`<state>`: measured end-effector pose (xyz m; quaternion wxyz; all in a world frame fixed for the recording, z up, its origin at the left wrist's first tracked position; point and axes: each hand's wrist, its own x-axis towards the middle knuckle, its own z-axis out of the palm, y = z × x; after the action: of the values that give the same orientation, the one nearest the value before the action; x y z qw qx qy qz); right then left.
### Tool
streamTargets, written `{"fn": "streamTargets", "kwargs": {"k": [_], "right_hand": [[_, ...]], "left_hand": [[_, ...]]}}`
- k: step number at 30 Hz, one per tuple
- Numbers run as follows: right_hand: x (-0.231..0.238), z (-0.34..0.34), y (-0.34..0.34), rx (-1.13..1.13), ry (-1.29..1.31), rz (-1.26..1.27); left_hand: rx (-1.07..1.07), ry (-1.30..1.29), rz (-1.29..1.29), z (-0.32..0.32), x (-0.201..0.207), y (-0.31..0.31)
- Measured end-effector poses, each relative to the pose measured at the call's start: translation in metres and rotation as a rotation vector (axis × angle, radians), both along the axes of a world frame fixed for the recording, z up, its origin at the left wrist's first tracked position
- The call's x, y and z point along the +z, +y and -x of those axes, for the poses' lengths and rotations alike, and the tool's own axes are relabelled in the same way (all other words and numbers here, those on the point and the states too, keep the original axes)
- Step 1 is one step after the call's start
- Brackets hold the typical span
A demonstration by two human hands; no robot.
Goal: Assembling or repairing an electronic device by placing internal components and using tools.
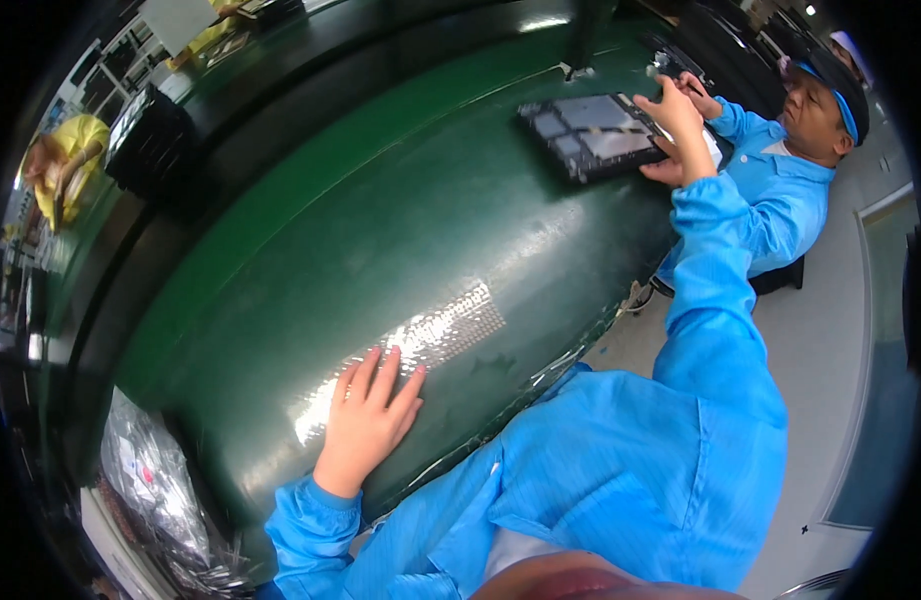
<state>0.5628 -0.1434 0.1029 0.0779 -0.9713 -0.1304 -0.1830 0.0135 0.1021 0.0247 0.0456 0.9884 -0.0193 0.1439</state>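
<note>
My left hand (370, 420) lies flat with fingers spread, its fingertips on a shiny clear sheet (450, 325) covered with rows of small dots. My right arm stretches far out to the right. At its end my right hand (680, 118) is raised over the edge of a black rectangular frame-like device (585, 135) with grey glossy panels. Its fingers look stretched and apart, and I make out nothing between them. Another hand (663, 168) touches the device's near right edge; its arm is hidden behind mine, and it seems to be the co-worker's.
A co-worker (780, 190) in blue sits at the right, one hand (698, 95) close to mine. The green table (360, 230) curves along its near edge. Clear plastic bags (160, 480) lie at the lower left. Across the table are black stacked trays (145, 140) and a person in yellow (65, 165).
</note>
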Motion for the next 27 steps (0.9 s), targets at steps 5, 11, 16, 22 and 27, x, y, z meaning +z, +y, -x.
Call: {"fn": "streamTargets", "kwargs": {"k": [5, 11, 16, 22, 27], "right_hand": [[-0.053, -0.074, 0.003, 0.38, 0.301, 0.146], [-0.061, -0.008, 0.032, 0.434, 0.204, 0.075], [-0.052, 0.124, 0.113, 0.518, 0.167, 0.116], [-0.054, 0.229, 0.178, 0.68, 0.083, 0.148], [-0.056, 0.291, 0.217, 0.872, 0.034, 0.232]], "left_hand": [[-0.042, -0.04, -0.002, 0.016, -0.007, -0.016], [-0.068, -0.089, 0.014, 0.025, -0.011, -0.017], [-0.116, -0.11, 0.053, 0.025, -0.022, -0.026], [-0.061, -0.066, -0.097, 0.015, -0.017, -0.04], [0.082, -0.032, 0.014, 0.002, -0.024, -0.064]]}}
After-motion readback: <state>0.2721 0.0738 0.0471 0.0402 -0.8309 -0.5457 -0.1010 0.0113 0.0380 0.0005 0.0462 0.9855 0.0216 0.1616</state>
